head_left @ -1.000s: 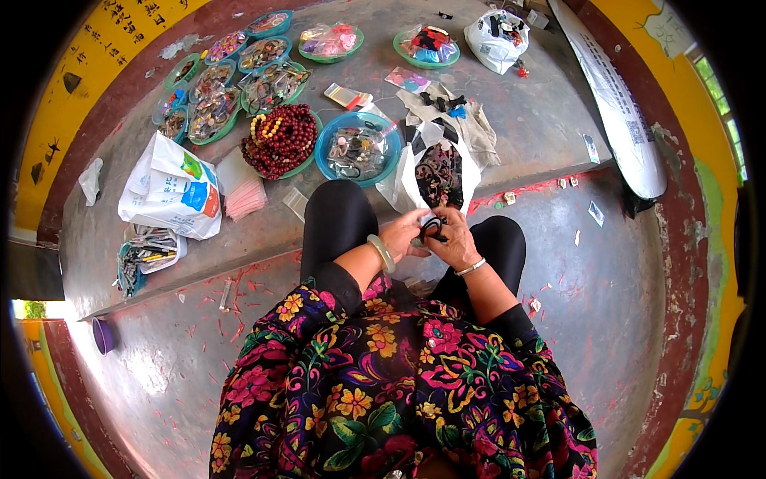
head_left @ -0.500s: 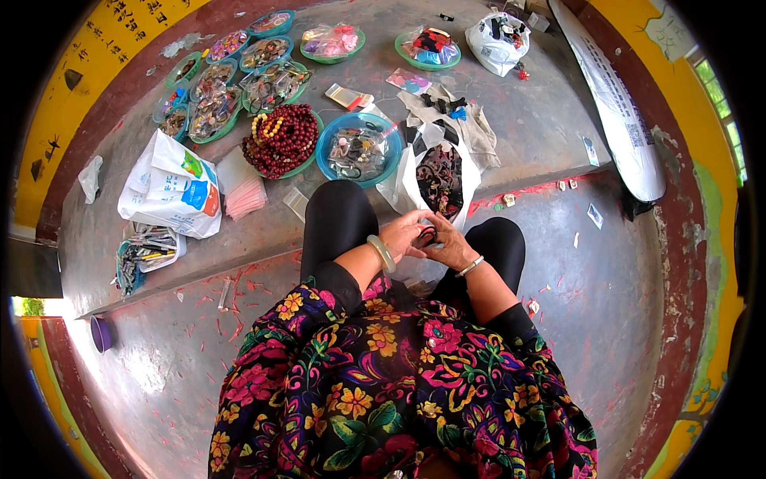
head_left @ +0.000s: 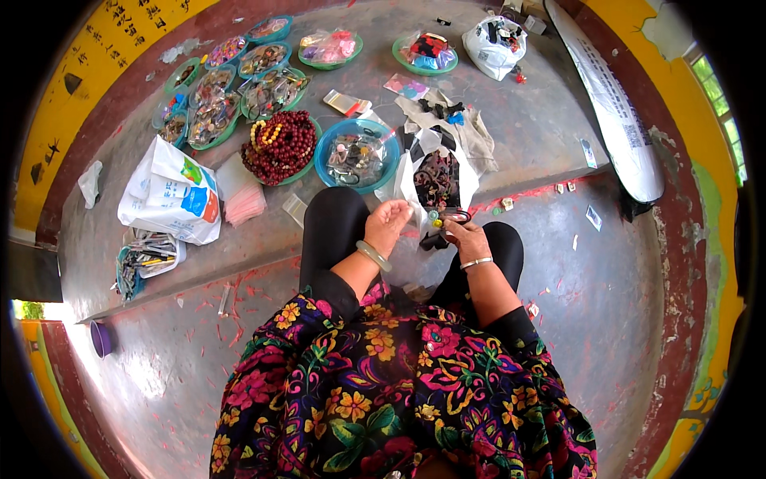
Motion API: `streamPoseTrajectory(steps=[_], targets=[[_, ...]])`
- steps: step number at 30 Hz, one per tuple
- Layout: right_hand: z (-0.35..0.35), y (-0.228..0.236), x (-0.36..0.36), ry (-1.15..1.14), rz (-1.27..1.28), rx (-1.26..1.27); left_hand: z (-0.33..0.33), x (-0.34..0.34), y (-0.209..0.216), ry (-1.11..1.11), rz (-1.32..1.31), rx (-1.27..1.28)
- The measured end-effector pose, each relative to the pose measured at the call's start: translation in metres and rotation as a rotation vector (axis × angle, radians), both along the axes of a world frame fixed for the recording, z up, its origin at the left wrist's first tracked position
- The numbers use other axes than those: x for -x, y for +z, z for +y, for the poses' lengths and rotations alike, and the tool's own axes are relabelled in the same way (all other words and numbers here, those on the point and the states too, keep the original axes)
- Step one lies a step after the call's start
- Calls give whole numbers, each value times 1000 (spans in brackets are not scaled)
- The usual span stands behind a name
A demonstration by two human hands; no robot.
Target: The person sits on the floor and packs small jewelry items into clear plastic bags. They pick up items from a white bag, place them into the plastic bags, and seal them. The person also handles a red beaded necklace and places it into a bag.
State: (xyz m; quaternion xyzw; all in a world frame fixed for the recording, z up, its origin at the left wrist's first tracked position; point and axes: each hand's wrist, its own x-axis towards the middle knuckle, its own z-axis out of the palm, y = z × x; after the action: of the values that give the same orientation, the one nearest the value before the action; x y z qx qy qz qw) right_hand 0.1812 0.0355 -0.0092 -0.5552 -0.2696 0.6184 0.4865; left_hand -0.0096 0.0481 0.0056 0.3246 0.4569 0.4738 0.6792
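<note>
The left hand is half open with the palm turned up, and I cannot tell if something lies in it. The right hand is closed around a small dark piece with beads, held between the two hands above the knees. Just behind the hands, at the front edge of the concrete step, stands an open white bag of dark beads. Left of it are a blue bowl and a dish of red beads.
</note>
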Motion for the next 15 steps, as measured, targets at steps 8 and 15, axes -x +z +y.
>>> streamPoseTrajectory(steps=[8, 15], targets=[[-5, 12, 1, 225, -69, -146, 1, 1, -1, -332, 9, 171], [-2, 10, -8, 409, 2, -260, -2, 1, -11, -437, -63, 142]])
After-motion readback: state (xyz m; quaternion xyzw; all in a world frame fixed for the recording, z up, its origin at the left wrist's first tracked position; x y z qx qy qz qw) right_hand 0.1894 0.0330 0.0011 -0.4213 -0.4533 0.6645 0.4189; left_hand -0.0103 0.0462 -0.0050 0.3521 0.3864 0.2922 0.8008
